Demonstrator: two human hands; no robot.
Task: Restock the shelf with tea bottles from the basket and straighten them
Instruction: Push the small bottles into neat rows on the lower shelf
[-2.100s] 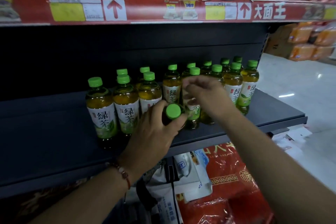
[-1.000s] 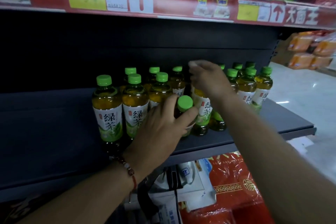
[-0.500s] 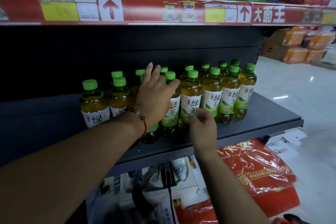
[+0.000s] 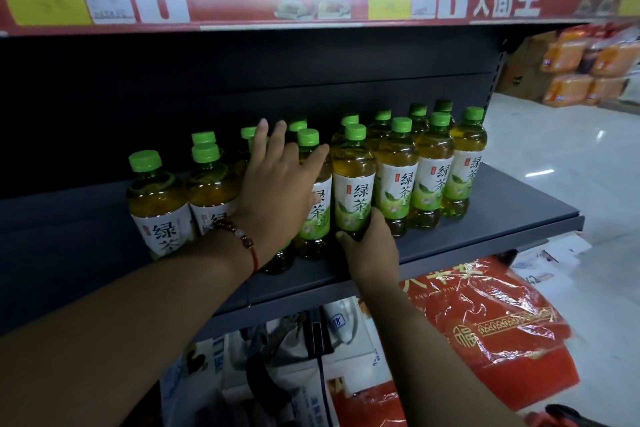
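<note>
Straightening now, by the look of it, not loading. Left hand (image 4: 277, 191) with fingers (image 4: 273, 135) spread flat, pressing on the clear plastic tea bottles with green caps (image 4: 398, 177) in the middle of the row. Right hand (image 4: 372, 246) curled round the bottom of one front bottle with a white and green label (image 4: 353, 198). All standing near the front of the dark grey metal shelf (image 4: 502, 218). Next, probably a small turn or nudge, gently, to line it up. No basket in view.

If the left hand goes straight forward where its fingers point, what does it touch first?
Probably the back-row tea bottles: the left hand lies flat on a front bottle, fingers pointing up and backward at their caps. Depth is unclear; it may pass over them to the shelf's back panel.
</note>
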